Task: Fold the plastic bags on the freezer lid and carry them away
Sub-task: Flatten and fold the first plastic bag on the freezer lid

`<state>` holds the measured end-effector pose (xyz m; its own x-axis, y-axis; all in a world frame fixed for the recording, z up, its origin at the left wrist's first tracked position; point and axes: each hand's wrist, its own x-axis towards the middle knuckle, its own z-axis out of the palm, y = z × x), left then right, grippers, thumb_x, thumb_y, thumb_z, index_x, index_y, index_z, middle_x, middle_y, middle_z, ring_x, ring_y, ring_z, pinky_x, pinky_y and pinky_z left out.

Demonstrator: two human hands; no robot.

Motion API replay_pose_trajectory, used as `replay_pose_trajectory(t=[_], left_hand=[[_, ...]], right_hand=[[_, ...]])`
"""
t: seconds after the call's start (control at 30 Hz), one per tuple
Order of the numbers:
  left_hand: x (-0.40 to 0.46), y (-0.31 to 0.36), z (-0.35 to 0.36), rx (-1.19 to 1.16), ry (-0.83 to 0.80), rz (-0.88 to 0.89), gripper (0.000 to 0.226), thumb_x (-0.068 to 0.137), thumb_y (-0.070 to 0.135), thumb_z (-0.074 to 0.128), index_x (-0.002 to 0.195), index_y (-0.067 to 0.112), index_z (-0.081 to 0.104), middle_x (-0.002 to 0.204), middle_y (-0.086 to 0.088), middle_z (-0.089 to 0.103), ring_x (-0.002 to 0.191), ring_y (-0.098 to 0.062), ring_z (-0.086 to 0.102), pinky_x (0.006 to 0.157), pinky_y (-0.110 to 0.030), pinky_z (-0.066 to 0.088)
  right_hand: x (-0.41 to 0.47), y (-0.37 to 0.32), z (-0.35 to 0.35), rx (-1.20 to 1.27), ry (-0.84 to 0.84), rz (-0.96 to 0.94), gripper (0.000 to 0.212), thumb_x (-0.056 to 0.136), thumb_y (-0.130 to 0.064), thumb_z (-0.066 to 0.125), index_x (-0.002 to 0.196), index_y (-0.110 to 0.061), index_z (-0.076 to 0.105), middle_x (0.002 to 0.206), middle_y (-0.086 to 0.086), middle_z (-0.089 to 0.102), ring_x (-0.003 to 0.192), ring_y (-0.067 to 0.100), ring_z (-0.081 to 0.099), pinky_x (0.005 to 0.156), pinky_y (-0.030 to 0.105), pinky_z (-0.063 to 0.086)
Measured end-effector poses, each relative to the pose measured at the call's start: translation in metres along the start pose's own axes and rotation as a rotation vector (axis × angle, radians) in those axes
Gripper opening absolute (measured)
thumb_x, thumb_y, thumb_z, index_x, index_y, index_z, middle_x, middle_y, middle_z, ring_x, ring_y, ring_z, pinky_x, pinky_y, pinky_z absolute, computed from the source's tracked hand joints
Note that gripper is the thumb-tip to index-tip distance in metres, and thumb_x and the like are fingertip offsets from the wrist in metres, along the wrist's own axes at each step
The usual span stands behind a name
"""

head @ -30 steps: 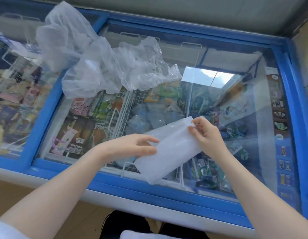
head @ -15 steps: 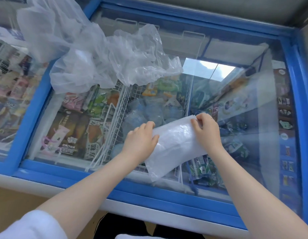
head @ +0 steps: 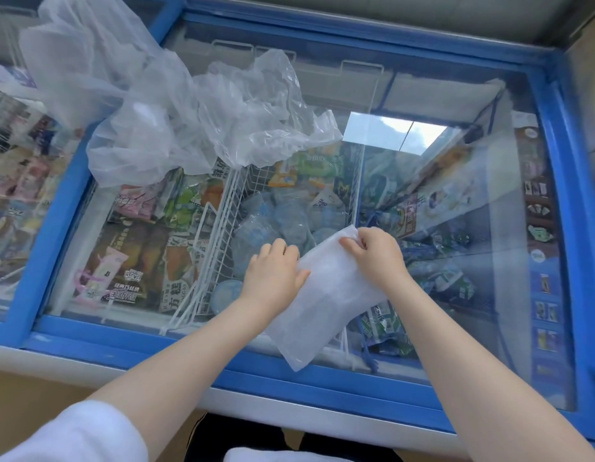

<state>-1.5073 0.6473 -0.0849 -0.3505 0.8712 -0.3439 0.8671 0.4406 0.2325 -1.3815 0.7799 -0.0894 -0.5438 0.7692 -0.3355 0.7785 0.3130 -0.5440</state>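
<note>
The person is leaning over the freezer lid, a glass pane in a blue frame. A folded plastic bag is lying flat on the glass near the front edge. The left hand is pressing on its left side with flat, straight fingers. The right hand is pinching the far corner of the bag with curled fingers. A loose heap of crumpled plastic bags is sitting at the far left of the lid.

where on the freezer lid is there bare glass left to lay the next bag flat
Bare glass lies right of the folded bag, out to the blue frame. The far left is crowded by the crumpled bags. Both hands, left and right, occupy the near middle.
</note>
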Motion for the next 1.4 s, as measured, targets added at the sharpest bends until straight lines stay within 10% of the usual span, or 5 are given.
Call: replay_pose_trajectory(t=[0.27, 0.67, 1.03, 1.2, 1.4], left_hand=[[0.009, -0.012, -0.023, -0.435, -0.221, 0.144, 0.028, 0.100, 0.036, 0.029, 0.086, 0.013, 0.036, 0.077, -0.008, 0.052, 0.074, -0.029, 0.052, 0.065, -0.038, 0.038], [0.031, -0.039, -0.003, 0.454, 0.325, 0.115, 0.010, 0.074, 0.008, 0.060, 0.076, 0.012, 0.051, 0.068, -0.005, 0.054, 0.061, -0.024, 0.052, 0.060, -0.031, 0.041], [-0.004, -0.018, 0.044, 0.077, 0.185, 0.101, 0.065, 0.089, 0.052, 0.020, 0.145, 0.020, 0.027, 0.152, -0.015, 0.023, 0.140, -0.031, 0.024, 0.111, -0.038, 0.005], [-0.003, -0.026, 0.057, 0.099, 0.267, 0.110, 0.064, 0.088, 0.054, 0.028, 0.143, 0.021, 0.030, 0.150, -0.015, 0.027, 0.138, -0.029, 0.018, 0.111, -0.040, 0.005], [-0.008, -0.022, 0.061, 0.076, 0.290, 0.036, 0.066, 0.093, 0.047, 0.020, 0.139, 0.001, 0.025, 0.146, -0.018, 0.034, 0.136, -0.027, 0.024, 0.114, -0.034, 0.002]], right_hand=[[0.002, -0.009, -0.029, 0.267, 0.069, -0.103, 0.040, 0.101, -0.022, 0.033, 0.063, -0.015, 0.025, 0.059, -0.002, 0.027, 0.054, 0.011, 0.025, 0.049, 0.024, 0.020], [-0.003, -0.007, 0.027, -0.395, 0.249, 0.032, 0.036, 0.099, -0.039, 0.032, 0.104, -0.006, 0.046, 0.085, 0.008, 0.061, 0.075, 0.032, 0.061, 0.054, 0.030, 0.034], [-0.003, -0.001, 0.031, -0.535, 0.363, -0.043, 0.022, 0.069, 0.009, 0.067, 0.068, -0.003, 0.049, 0.041, 0.006, 0.046, 0.026, 0.020, 0.038, 0.046, 0.009, 0.009], [-0.001, -0.013, 0.021, -0.548, 0.366, 0.004, 0.029, 0.092, -0.008, 0.038, 0.116, -0.001, 0.051, 0.109, 0.017, 0.060, 0.098, 0.035, 0.057, 0.070, 0.038, 0.041], [-0.017, -0.040, 0.069, -0.507, 0.241, -0.570, 0.049, 0.091, -0.030, 0.037, 0.132, -0.005, 0.050, 0.143, 0.013, 0.044, 0.135, 0.028, 0.037, 0.110, 0.038, 0.019]])
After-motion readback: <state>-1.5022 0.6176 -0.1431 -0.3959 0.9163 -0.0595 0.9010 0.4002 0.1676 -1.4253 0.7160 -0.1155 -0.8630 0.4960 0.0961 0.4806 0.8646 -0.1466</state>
